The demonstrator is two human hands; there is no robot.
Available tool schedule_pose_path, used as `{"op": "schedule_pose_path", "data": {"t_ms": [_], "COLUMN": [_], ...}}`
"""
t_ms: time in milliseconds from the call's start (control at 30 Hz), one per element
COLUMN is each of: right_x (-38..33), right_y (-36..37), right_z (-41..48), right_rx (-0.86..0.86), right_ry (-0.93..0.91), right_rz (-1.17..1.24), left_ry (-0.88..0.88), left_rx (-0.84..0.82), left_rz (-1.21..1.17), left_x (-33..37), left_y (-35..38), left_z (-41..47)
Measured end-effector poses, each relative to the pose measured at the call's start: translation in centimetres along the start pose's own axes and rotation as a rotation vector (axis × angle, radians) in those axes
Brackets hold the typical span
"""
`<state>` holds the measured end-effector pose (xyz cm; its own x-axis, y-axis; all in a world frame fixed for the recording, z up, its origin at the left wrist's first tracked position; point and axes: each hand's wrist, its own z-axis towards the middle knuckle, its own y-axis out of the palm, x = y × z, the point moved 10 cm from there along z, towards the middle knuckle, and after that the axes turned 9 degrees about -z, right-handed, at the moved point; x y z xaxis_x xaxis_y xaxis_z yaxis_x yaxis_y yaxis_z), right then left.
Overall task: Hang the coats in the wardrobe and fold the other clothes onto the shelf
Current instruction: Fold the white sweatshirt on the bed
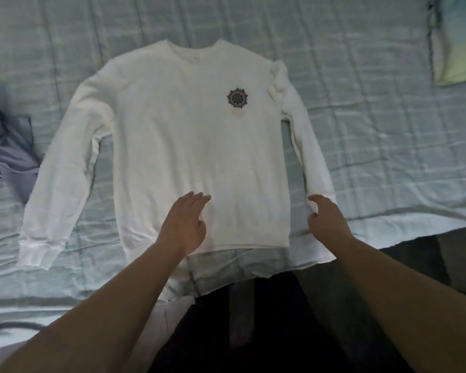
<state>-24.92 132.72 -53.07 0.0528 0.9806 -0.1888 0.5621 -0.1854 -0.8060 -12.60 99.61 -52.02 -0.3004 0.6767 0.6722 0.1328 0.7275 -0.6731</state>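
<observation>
A white long-sleeved sweatshirt (183,146) with a small dark round emblem on its chest lies flat and face up on the bed, collar away from me, both sleeves spread down its sides. My left hand (184,224) rests flat on the lower hem area, fingers together and stretched forward, holding nothing. My right hand (324,219) is at the cuff of the sweatshirt's right-side sleeve, fingers curled at the cuff's edge; whether it grips the cloth is unclear.
The bed is covered by a pale blue quilted spread (374,125). A crumpled purple-grey garment (3,146) lies at the left edge. A colourful pillow (457,41) sits at the top right. The bed's near edge runs just below the sweatshirt's hem.
</observation>
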Motion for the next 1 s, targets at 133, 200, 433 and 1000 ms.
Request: {"op": "schedule_pose_path", "data": {"t_ms": [133,200,433,1000], "right_x": [4.5,6.7,10.8,16.8], "right_y": [-2.6,-2.2,1.1,-10.8], "right_z": [4.4,6.6,10.9,17.3], "right_rx": [0.126,0.105,-0.238,-0.185], "right_ry": [0.179,0.257,0.289,0.108], "right_rz": [0.091,0.091,0.23,0.723], "left_ry": [0.099,0.122,0.132,0.012], "left_rx": [-0.023,-0.047,-0.124,-0.073], "left_rz": [-0.052,-0.068,-0.055,0.334], "left_x": [6.5,9.1,18.2,25.8], "left_y": [3.6,6.0,13.1,18.4], "left_z": [6.9,10.0,18.0,28.2]}}
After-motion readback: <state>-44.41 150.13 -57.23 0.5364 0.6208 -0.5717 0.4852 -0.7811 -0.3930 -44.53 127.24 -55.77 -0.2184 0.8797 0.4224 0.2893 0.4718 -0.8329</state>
